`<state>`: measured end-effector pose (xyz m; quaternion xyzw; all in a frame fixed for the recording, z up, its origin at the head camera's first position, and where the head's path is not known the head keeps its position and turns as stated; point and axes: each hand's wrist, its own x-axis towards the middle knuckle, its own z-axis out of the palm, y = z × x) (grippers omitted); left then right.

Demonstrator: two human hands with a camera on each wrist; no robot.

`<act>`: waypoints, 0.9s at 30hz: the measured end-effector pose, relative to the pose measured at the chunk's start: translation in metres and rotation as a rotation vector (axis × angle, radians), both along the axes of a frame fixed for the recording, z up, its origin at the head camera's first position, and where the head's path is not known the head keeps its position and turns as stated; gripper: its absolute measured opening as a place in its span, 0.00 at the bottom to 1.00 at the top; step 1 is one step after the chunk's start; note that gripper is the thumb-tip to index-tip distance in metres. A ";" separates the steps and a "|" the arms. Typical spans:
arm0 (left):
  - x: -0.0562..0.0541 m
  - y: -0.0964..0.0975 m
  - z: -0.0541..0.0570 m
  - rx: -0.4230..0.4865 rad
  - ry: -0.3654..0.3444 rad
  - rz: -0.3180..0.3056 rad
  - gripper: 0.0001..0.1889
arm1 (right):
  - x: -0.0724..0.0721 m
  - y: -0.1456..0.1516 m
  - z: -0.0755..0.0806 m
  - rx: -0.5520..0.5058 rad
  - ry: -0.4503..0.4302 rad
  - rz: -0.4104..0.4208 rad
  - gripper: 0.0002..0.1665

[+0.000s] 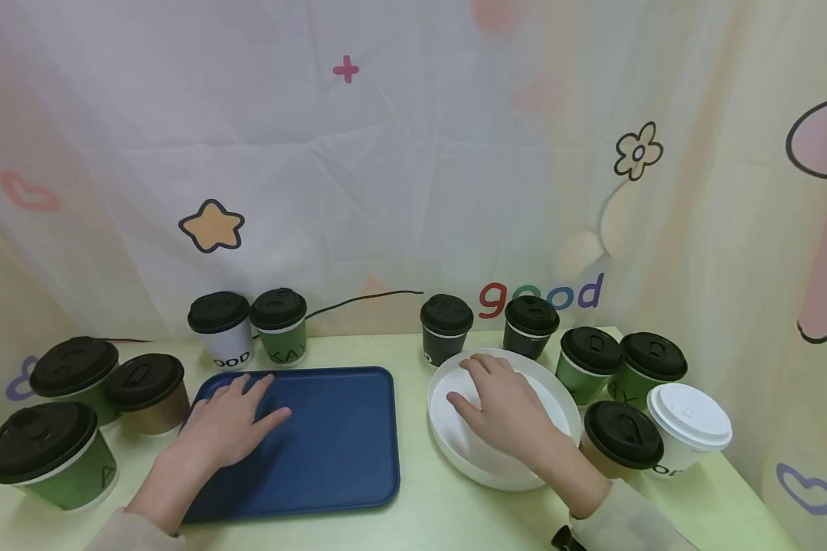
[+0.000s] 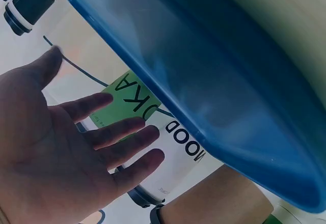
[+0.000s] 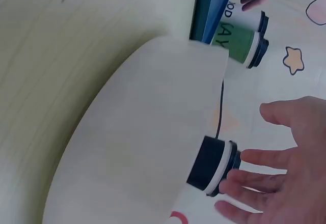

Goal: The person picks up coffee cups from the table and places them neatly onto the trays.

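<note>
My left hand point(image 1: 229, 425) hovers over the left part of a blue tray point(image 1: 344, 444), its fingers spread and holding nothing. In the left wrist view, that hand point(image 2: 86, 147) shows its palm, with a green cup point(image 2: 125, 94) and a white cup point(image 2: 168, 158) beyond the fingers. My right hand point(image 1: 503, 405) is above a round white plate point(image 1: 469, 451), fingers loosely extended with nothing in them. The right wrist view shows this hand point(image 3: 285, 173) above the plate point(image 3: 132, 132), with a black lidded cup point(image 3: 211, 165) behind the fingertips.
Behind the tray stand a white cup point(image 1: 227, 333) and a green cup point(image 1: 280, 329). Green cups point(image 1: 62, 463) and a brown cup point(image 1: 151, 398) are at left. Two black cups point(image 1: 446, 329) stand behind the plate; several more, including a white-lidded cup point(image 1: 689, 428), stand at right.
</note>
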<state>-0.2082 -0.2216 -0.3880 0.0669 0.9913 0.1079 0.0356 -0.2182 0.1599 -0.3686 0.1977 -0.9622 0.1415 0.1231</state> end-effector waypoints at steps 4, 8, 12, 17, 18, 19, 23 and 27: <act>0.000 -0.002 -0.003 -0.003 -0.039 -0.013 0.39 | 0.004 -0.010 0.001 -0.032 0.010 0.000 0.16; -0.001 -0.003 -0.005 0.017 -0.114 -0.002 0.39 | 0.008 -0.019 0.001 -0.053 -0.007 0.040 0.09; -0.002 -0.003 -0.006 0.021 -0.169 0.009 0.40 | 0.016 -0.028 -0.002 -0.041 -0.028 0.135 0.09; -0.002 -0.005 -0.007 0.013 -0.184 -0.004 0.40 | 0.026 -0.039 -0.011 -0.003 -0.087 0.248 0.16; -0.002 -0.005 -0.008 0.011 -0.185 -0.006 0.40 | 0.028 -0.041 -0.013 0.010 -0.101 0.262 0.17; -0.002 -0.005 -0.008 0.012 -0.186 -0.007 0.40 | 0.030 -0.043 -0.015 0.027 -0.115 0.272 0.19; -0.004 -0.005 -0.009 0.013 -0.191 -0.023 0.40 | 0.037 -0.054 -0.021 0.113 -0.159 0.270 0.23; -0.005 -0.005 -0.011 0.003 -0.194 -0.048 0.41 | 0.040 -0.067 -0.027 0.202 -0.184 0.252 0.25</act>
